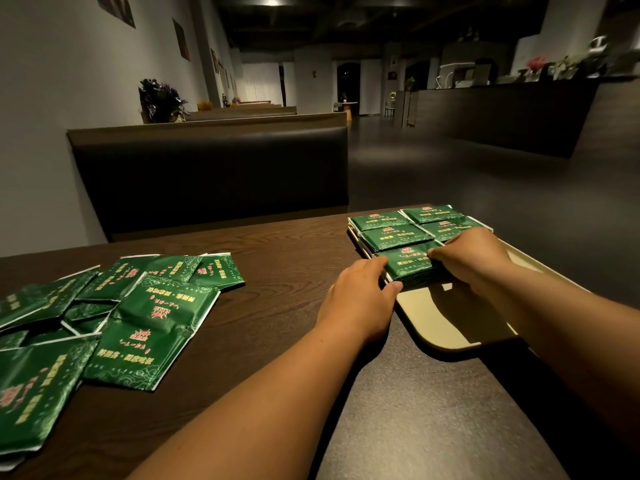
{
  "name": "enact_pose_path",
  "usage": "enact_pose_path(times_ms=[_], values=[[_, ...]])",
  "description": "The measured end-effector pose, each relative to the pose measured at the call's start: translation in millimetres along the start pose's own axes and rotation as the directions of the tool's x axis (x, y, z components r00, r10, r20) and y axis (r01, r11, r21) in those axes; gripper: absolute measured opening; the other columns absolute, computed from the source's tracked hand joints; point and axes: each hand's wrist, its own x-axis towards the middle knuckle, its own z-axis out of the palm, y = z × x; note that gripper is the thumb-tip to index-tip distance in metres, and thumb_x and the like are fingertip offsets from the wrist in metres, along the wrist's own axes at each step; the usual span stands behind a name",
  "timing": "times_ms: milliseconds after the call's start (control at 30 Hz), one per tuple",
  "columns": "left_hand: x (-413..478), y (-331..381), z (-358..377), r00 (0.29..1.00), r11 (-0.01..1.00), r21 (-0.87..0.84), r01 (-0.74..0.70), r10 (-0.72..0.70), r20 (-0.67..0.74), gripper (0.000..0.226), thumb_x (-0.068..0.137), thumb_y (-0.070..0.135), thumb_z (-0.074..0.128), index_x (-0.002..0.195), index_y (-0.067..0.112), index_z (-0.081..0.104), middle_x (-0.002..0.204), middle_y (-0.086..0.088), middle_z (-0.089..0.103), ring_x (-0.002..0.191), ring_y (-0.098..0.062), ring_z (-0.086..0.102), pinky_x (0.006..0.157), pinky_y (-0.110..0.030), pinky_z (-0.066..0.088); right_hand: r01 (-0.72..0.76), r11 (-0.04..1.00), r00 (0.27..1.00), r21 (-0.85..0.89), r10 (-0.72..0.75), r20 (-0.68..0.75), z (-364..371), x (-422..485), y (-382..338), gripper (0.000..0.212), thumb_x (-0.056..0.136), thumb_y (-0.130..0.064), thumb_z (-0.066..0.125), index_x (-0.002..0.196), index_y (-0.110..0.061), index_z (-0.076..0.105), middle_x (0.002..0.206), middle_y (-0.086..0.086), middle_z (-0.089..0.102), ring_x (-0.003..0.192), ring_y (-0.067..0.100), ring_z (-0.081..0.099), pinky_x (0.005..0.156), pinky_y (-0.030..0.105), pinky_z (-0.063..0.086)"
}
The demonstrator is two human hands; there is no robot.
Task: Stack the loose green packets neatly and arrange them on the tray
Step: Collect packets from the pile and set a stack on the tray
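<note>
The left hand (pixel 360 292) and right hand (pixel 467 252) clasp opposite ends of a stack of green packets (pixel 412 265). It sits between them on the tray (pixel 446 327), touching other stacks (pixel 408 226). The loose packets (pixel 138 306) lie well apart, on the left of the table (pixel 284 258).

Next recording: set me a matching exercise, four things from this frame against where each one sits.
Things
1. loose packets
2. tray
3. nearest stack
4. potted plant

Places
A. gripped between left hand and right hand
B. scattered on the table, left side
C. behind the booth backrest
D. right side of the table, near end bare

Pairs: 1-B, 2-D, 3-A, 4-C
</note>
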Motion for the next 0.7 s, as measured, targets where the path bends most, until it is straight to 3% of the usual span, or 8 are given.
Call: enact_pose_path(times_ms=[167,400,500,633,700], values=[[0.1,-0.3,1.3,1.000,1.000,0.012,-0.005,0.005,-0.001,0.046,0.107,0.041,0.047,0.152,0.034,0.045,0.152,0.010,0.048,0.140,-0.020,0.044,0.112,-0.045,0.041,0.000,1.000,1.000,-0.008,0.000,0.002,0.9,0.0,3.1,0.036,0.086,-0.041,0.079,0.081,-0.005,0.079,0.064,0.014,0.073,0.048,0.029,0.065,0.048,0.028,0.045],[0.6,0.0,0.9,1.000,1.000,0.006,0.009,-0.009,-0.018,0.046,0.105,0.043,0.049,0.151,0.035,0.044,0.150,0.009,0.050,0.136,-0.020,0.048,0.108,-0.044,0.044,0.024,0.999,1.000,-0.037,-0.025,-0.009,-0.5,-0.4,4.3,0.040,0.085,-0.045,0.077,0.079,-0.005,0.080,0.065,0.014,0.073,0.055,0.030,0.069,0.053,0.034,0.050],[-0.2,0.6,0.1,0.999,0.999,-0.032,0.018,-0.019,-0.038,0.043,0.106,0.040,0.048,0.148,0.035,0.047,0.146,0.007,0.054,0.132,-0.021,0.051,0.106,-0.044,0.046,0.069,0.994,0.996,-0.087,-0.073,-0.041,-4.0,-4.1,2.0,0.047,0.087,-0.048,0.074,0.082,-0.001,0.078,0.075,0.018,0.074,0.072,0.036,0.072,0.066,0.045,0.059],[-7.5,0.0,-3.0,0.991,0.992,-0.121,0.032,-0.047,-0.127,0.035,0.106,0.031,0.045,0.139,0.032,0.056,0.136,0.007,0.061,0.122,-0.018,0.057,0.101,-0.041,0.050,0.126,0.989,0.985,-0.079,-0.134,-0.112,-13.3,-24.5,-10.2,0.058,0.088,-0.054,0.070,0.127,-0.011,0.064,0.123,0.012,0.070,0.119,0.038,0.060,0.098,0.048,0.053],[-13.8,0.5,-6.0,0.985,0.985,-0.171,0.031,-0.059,-0.162,0.031,0.105,0.029,0.046,0.133,0.031,0.060,0.130,0.007,0.064,0.116,-0.017,0.060,0.097,-0.039,0.052,0.149,0.988,0.982,-0.044,-0.153,-0.112,-18.5,-38.4,-17.4,0.064,0.088,-0.057,0.069,0.136,-0.017,0.058,0.131,0.010,0.066,0.126,0.038,0.056,0.103,0.050,0.050]])
